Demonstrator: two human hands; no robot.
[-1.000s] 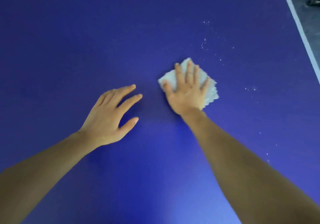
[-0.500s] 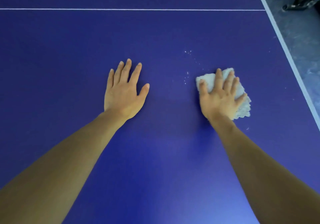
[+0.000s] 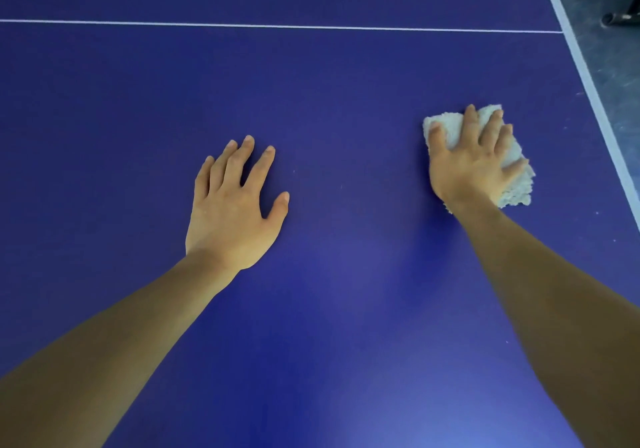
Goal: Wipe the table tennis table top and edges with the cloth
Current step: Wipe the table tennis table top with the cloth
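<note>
One cloth (image 3: 515, 188) lies pressed under the flat, spread right hand (image 3: 473, 167); left hand (image 3: 231, 216) holds nothing.

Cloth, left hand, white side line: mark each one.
Cloth (image 3: 516, 191): head view, bare corner right of the fingers.
Left hand (image 3: 228, 219): head view, back of the hand.
Side line (image 3: 585, 80): head view, its stretch beyond the cloth.

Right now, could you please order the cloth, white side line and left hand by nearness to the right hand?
1. cloth, under the right hand, touching.
2. white side line, to its right.
3. left hand, far left.
</note>
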